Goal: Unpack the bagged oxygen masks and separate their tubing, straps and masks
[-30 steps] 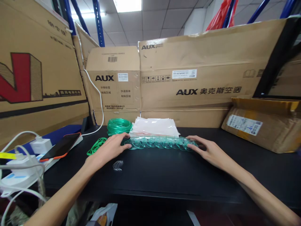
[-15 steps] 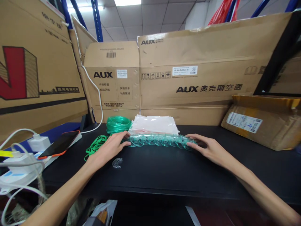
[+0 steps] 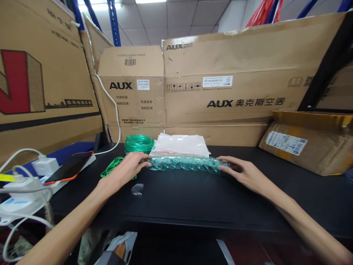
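Observation:
A row of see-through green round cups (image 3: 184, 163), like suction cups nested in a line, lies across the black table. At its left end, my left hand (image 3: 128, 167) pinches it between thumb and fingers. My right hand (image 3: 241, 171) closes on the opposite end, thumb in front and fingers behind. Partly hidden behind my left wrist is a tangle of thin green cord (image 3: 111, 166). Small clear curved pieces (image 3: 137, 189) lie on the table in front of my left hand.
Behind the cups are white plastic bags (image 3: 180, 145) and a coil of green tubing (image 3: 139, 144). At left, a phone (image 3: 70, 167) lies by a power strip (image 3: 24, 208) with white cables. Large cardboard boxes (image 3: 215, 121) wall the back; a smaller carton (image 3: 311, 143) sits right.
My left hand has shifted slightly left and up at the end of the row. My right hand stays nearly in place, and the camera view has tilted a little.

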A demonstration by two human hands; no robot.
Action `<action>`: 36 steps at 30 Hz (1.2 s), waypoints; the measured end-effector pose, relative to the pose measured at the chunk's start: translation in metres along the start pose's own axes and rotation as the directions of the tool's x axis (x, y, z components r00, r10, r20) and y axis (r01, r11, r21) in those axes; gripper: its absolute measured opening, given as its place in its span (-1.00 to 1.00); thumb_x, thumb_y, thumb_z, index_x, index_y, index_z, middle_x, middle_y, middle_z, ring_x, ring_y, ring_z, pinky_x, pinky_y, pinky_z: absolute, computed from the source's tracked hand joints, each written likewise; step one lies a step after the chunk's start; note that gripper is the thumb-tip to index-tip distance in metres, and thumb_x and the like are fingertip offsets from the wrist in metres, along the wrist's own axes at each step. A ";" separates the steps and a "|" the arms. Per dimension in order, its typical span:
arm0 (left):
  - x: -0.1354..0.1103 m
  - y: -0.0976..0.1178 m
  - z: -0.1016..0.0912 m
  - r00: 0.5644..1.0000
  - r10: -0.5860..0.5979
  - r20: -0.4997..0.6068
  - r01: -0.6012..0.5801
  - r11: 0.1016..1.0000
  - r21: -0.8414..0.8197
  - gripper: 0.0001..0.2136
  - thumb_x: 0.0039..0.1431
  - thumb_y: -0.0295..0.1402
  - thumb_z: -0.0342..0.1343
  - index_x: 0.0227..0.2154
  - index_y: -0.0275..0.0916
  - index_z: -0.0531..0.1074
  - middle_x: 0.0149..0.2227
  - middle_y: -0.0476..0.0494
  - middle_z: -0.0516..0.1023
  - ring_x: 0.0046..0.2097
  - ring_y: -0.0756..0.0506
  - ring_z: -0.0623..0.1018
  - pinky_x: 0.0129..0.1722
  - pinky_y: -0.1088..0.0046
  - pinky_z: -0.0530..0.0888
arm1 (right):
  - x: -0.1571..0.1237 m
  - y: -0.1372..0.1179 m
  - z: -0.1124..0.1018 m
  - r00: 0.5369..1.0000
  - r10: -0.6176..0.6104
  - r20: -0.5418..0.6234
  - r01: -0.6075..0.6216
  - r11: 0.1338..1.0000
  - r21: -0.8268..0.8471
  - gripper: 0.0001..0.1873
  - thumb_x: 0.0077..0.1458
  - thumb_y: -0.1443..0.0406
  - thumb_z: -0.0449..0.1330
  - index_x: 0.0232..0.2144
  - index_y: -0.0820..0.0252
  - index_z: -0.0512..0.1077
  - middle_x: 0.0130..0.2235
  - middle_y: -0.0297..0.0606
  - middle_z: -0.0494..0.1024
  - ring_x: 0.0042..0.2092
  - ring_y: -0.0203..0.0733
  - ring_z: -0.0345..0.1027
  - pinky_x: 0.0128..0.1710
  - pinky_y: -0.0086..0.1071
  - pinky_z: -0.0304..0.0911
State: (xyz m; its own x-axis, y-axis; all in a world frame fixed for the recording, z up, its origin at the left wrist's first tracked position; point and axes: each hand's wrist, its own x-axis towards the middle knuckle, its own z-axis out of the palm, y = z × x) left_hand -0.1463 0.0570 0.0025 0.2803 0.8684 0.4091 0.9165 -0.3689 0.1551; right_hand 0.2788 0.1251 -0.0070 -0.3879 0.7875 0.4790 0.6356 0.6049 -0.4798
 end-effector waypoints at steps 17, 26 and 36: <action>-0.010 -0.002 -0.028 0.993 -0.023 0.112 0.013 0.996 0.088 -0.59 0.35 -0.16 -0.05 0.18 -0.13 0.40 -0.12 -0.17 0.56 -0.04 -0.21 0.55 -0.03 0.30 0.43 | -0.003 0.000 -0.001 1.000 0.003 0.024 -0.003 1.000 -0.015 -0.54 0.19 -0.04 0.17 0.03 0.01 0.51 0.03 -0.27 0.62 -0.05 0.00 0.53 -0.04 -0.17 0.43; -0.020 0.019 -0.052 0.987 -0.159 0.002 0.158 0.980 -0.118 -0.52 0.33 0.02 -0.09 0.09 -0.18 0.42 0.05 -0.18 0.58 0.03 -0.23 0.56 0.02 0.27 0.45 | -0.001 -0.003 0.000 1.000 -0.002 0.022 0.002 1.000 -0.008 -0.53 0.17 -0.04 0.17 0.02 0.02 0.52 0.04 -0.24 0.62 -0.02 0.03 0.52 -0.03 -0.17 0.43; -0.007 0.019 -0.016 0.976 -0.174 0.128 0.202 0.947 -0.251 -0.58 0.32 -0.04 -0.06 0.07 -0.14 0.43 0.06 -0.15 0.60 0.07 -0.23 0.58 0.01 0.31 0.48 | 0.000 -0.015 0.000 0.998 0.008 0.065 -0.009 1.000 0.016 -0.57 0.19 -0.01 0.15 0.00 0.03 0.53 0.06 -0.23 0.61 0.01 0.03 0.52 0.05 -0.13 0.40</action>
State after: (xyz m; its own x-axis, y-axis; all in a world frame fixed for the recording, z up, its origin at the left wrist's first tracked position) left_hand -0.1351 0.0381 0.0168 0.1505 0.9546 0.2571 0.8524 -0.2570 0.4553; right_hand 0.2695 0.1164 0.0006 -0.4249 0.7985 0.4265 0.6285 0.5993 -0.4959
